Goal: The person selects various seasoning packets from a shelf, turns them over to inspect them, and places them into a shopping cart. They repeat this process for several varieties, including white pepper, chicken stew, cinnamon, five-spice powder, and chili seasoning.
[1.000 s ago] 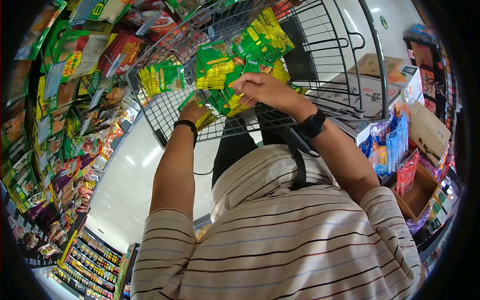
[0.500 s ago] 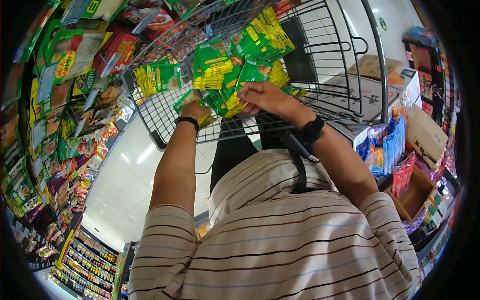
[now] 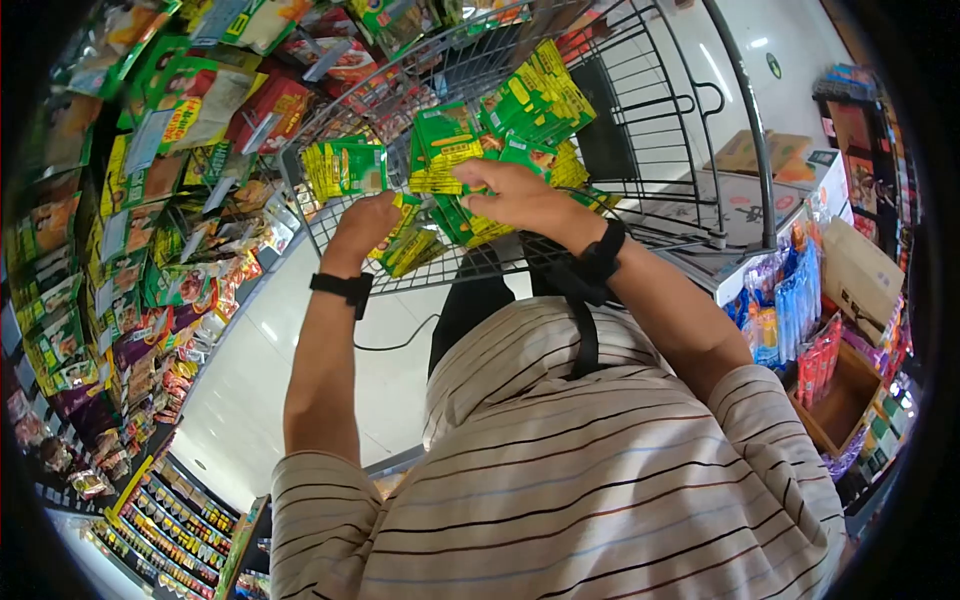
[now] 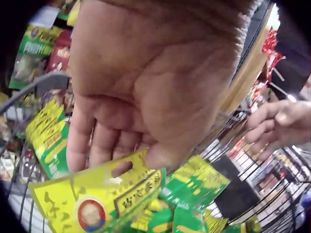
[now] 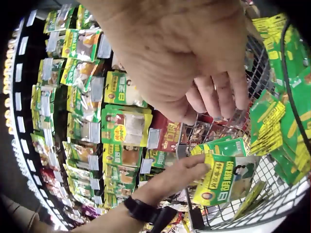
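Now you stand in a shop aisle with a pale shiny floor [image 3: 250,370]. A shelf wall [image 3: 150,200] full of hanging snack packets is at your left, and cardboard boxes [image 3: 760,150] are at your right. In front of you is a wire rack [image 3: 660,170]. Bundles of green and yellow sachets [image 3: 540,95] hang along its upper part.

Your left hand [image 3: 365,225] is at the lower left corner of the rack. In the left wrist view its thumb and fingers pinch the top edge of one yellow-green sachet [image 4: 97,199], just beside the hanging hole. The right wrist view shows the same sachet [image 5: 226,177] against the mesh, held by the fingertips.

Your right hand [image 3: 515,195] is near the middle of the rack's lower edge, with curled fingers lying on a bundle of sachets there. I cannot tell whether it really grips one, because the wrist view shows only bent fingers [image 5: 223,92] in front of the wires.

Compared with one second ago, both hands stay at about the same places on the rack, and the left hand keeps its sachet. The head view has shifted a little, so your left forearm now looks longer and its black wristband [image 3: 342,286] sits lower.
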Tool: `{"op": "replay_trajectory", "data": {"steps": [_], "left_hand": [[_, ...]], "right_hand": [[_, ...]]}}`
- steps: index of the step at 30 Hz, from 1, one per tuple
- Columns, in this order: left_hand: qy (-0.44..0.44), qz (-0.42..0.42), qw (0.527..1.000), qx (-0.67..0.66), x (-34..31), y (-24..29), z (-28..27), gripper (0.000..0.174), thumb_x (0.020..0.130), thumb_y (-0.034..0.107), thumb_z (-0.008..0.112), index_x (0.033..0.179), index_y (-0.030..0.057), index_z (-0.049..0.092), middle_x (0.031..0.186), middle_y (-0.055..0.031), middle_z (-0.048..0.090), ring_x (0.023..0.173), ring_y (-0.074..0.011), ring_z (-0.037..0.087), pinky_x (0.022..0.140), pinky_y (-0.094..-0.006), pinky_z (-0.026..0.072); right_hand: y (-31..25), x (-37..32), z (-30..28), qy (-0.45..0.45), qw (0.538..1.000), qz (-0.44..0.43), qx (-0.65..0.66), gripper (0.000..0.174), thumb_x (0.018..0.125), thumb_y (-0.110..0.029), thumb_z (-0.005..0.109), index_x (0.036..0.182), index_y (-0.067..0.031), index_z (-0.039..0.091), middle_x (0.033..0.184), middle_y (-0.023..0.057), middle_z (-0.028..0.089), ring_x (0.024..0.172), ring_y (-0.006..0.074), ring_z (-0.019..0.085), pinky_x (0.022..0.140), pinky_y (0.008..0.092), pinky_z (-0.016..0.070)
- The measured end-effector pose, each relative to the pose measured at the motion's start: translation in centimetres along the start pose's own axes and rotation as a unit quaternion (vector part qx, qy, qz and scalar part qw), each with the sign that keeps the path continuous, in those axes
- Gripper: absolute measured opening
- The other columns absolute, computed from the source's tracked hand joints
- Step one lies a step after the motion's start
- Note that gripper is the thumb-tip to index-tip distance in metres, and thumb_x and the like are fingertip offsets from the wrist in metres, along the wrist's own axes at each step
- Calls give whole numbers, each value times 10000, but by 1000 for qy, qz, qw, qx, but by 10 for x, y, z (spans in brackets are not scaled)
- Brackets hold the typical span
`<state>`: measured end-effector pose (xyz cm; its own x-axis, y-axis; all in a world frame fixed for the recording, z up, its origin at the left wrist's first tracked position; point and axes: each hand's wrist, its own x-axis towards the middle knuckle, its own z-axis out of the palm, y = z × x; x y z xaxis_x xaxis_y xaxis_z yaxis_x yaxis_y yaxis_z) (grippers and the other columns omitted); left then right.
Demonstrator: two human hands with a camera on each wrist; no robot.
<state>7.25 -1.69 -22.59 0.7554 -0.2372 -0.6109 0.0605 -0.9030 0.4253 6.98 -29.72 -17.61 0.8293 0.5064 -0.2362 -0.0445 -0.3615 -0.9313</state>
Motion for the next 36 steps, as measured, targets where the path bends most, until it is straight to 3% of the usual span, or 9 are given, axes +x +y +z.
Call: {"op": "replay_trajectory", "data": {"steps": [3, 7, 11, 15, 19, 22, 28, 32, 36], "left_hand": [[-24, 95, 988, -117, -39, 28, -49, 223, 929, 238, 525, 950, 21, 574, 755, -75, 568, 725, -145, 568, 673, -329, 474], [-39, 135, 976, -168, -62, 51, -85, 185, 968, 218, 523, 955, 43, 583, 804, 70, 503, 715, -62, 464, 667, -243, 419], [58, 185, 935, -297, -76, 50, -90, 193, 996, 260, 540, 978, 76, 594, 790, 52, 552, 683, -37, 520, 536, -203, 423], [17, 79, 913, -399, -107, 74, -98, 210, 972, 238, 540, 989, 34, 590, 709, -28, 587, 528, -152, 584, 481, -293, 462], [68, 95, 937, -330, -63, 28, -20, 245, 952, 253, 557, 1002, 21, 617, 756, -45, 615, 595, -149, 606, 528, -294, 478], [-35, 26, 963, -266, -70, 11, -11, 272, 952, 346, 552, 1012, 90, 622, 892, 7, 627, 781, -120, 612, 659, -282, 493], [26, 112, 992, -58, -10, -22, -13, 336, 881, 301, 654, 1100, 49, 623, 973, -96, 667, 823, -219, 633, 757, -322, 506], [10, 88, 995, 51, 35, -45, 37, 294, 870, 223, 592, 1080, 21, 637, 1107, -215, 656, 1038, -403, 617, 860, -453, 499], [-75, -41, 992, 95, 60, -60, 67, 382, 940, 125, 493, 1313, 68, 550, 1274, -220, 601, 1167, -377, 585, 970, -494, 474]], "right_hand": [[-20, 11, 7, 3, 988, -132, -86, 508, 851, -262, 665, 1271, 3, 560, 1206, 226, 628, 1149, 348, 597, 979, 408, 457], [-61, 16, 0, -123, 991, -43, -13, 406, 861, -262, 661, 1175, -13, 598, 1005, 133, 686, 938, 236, 668, 805, 349, 523], [-74, 13, -16, -135, 972, 38, 191, 287, 929, -268, 609, 1119, -54, 621, 907, 57, 690, 815, 126, 664, 697, 275, 528], [-103, -4, -5, -126, 952, 50, 273, 290, 965, -332, 596, 1066, -61, 611, 898, 53, 655, 839, 152, 661, 724, 298, 540], [-26, 7, 30, -267, 958, -9, -99, 367, 946, -415, 589, 1114, -89, 600, 962, 43, 650, 920, 184, 678, 712, 291, 518], [-35, -14, -2, -200, 966, 85, 140, 357, 934, -401, 591, 1104, -88, 603, 1018, 53, 649, 933, 194, 678, 702, 292, 517], [-39, -16, -25, -65, 981, 143, 115, 307, 937, -279, 547, 1137, -52, 599, 1091, 114, 655, 955, 222, 685, 756, 322, 564], [-9, -27, -19, -47, 974, 169, 145, 317, 947, -276, 537, 1146, -37, 595, 1076, 127, 665, 940, 225, 687, 760, 324, 564], [4, -42, -22, -33, 959, 214, 181, 291, 969, -271, 548, 1133, -37, 602, 1032, 89, 671, 889, 174, 661, 773, 306, 548]]}}
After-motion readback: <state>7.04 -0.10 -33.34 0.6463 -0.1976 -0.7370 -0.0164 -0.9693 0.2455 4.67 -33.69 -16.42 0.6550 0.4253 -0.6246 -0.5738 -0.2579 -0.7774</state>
